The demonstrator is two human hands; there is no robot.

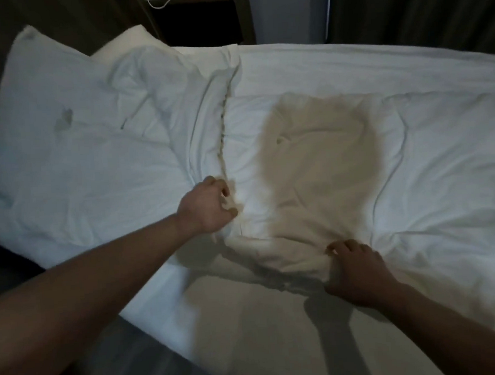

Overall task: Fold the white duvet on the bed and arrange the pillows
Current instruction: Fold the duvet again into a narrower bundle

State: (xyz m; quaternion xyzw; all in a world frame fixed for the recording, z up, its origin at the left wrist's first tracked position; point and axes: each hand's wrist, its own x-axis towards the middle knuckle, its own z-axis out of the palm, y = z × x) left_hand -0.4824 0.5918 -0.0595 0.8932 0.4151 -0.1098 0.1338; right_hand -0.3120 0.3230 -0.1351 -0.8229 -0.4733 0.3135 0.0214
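Your left hand [208, 208] curls onto the near edge of the rumpled white fabric duvet [354, 157], pinching a fold beside the large white pillow [73, 157]. Your right hand [358, 270] grips the same edge further along, fingers bunching cloth. The duvet lies spread over the white-sheeted bed [242, 318]; two grips probably let you lift the edge evenly for folding.

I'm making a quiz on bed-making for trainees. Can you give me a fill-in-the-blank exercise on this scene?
1. Both hands grip the near edge of the ___.
2. The pillows lie at the ___ end of the bed as seen here.
3. The left hand has its fingers ___ round the fabric.
4. The right hand is the ___ of the two to the camera.

Missing words: duvet; left; curled; nearer
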